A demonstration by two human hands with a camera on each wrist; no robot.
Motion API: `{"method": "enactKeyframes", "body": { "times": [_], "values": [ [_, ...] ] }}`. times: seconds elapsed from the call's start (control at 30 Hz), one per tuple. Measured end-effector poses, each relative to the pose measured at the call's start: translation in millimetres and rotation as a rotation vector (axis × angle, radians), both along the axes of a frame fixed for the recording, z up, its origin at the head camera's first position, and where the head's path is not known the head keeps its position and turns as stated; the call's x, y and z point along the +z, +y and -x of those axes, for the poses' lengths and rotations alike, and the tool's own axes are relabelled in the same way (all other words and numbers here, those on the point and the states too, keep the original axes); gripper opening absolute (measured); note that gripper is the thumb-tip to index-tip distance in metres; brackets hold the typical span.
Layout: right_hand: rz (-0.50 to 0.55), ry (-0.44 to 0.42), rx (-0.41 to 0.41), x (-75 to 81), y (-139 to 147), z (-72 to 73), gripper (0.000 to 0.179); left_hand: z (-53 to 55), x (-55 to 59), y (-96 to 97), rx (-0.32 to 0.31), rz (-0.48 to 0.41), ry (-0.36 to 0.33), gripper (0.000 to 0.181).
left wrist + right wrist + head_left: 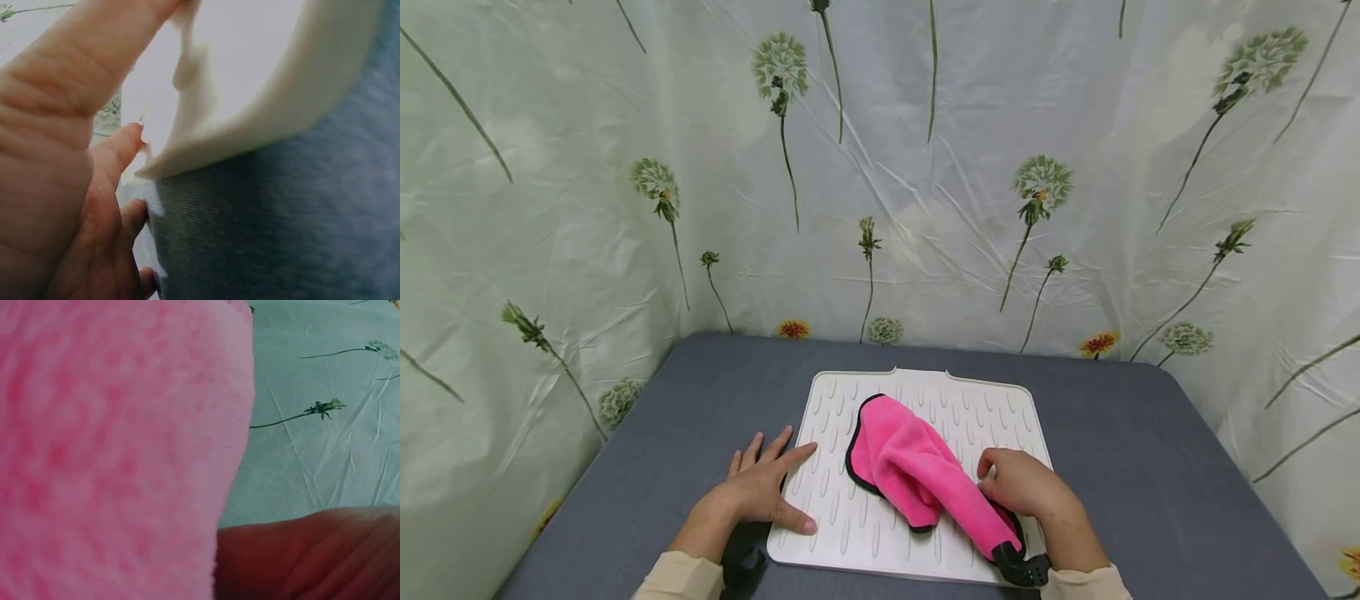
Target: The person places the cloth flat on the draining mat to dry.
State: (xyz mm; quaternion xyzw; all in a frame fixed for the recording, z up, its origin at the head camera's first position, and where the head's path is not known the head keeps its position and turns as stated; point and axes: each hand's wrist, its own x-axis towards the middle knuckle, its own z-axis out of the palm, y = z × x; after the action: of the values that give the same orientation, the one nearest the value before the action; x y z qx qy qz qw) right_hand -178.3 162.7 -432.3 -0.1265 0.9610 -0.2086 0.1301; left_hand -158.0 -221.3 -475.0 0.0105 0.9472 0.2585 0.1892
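Observation:
A white board (1000, 404) with rows of raised, elongated ridges lies flat. Crumpled across it is a pink plush cloth (917, 458) with black edging. My left hand (752, 492) rests spread at the board's left side, thumb and index finger reaching over its edge; the left wrist view shows these fingers at the board's rounded rim (262, 119). At the cloth's right side, my right hand (1026, 483) grips it with curled fingers, the fingertips mostly hidden. Up close, the cloth (125, 450) fills much of the right wrist view.
A dark grey tabletop (1135, 467) extends around the board. Behind it and at both sides hangs a pale sheet (925, 208) printed with dandelions. A black wrist camera (1018, 567) at my right wrist overlaps the cloth's near end.

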Motion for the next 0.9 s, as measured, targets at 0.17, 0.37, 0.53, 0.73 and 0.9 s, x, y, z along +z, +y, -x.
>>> {"method": "enactKeyframes", "body": {
  "times": [0.17, 0.37, 0.53, 0.73, 0.9],
  "values": [
    [0.027, -0.003, 0.002, -2.2, -1.3, -0.5, 0.008, 1.1, 4.6, 2.1, 0.011, -0.019, -0.002, 0.109],
    [0.023, -0.021, 0.014, -2.1, -0.8, -0.7, 0.009, -0.3, 22.7, 22.2, 0.041, 0.038, 0.049, 0.075],
    [0.043, -0.046, 0.044, -1.2, 1.1, -1.4, 0.011, 0.6, 24.2, 42.1, 0.068, 0.082, 0.163, 0.063],
    [0.084, -0.079, 0.072, -3.9, 6.1, -0.7, 0.011, 0.5, 16.8, 63.7, 0.088, 0.054, 0.291, 0.060],
    [0.082, -0.085, 0.071, -4.5, 6.1, 0.6, 0.011, 3.6, 11.3, 74.5, 0.096, 0.042, 0.385, 0.054]
  ]
}}
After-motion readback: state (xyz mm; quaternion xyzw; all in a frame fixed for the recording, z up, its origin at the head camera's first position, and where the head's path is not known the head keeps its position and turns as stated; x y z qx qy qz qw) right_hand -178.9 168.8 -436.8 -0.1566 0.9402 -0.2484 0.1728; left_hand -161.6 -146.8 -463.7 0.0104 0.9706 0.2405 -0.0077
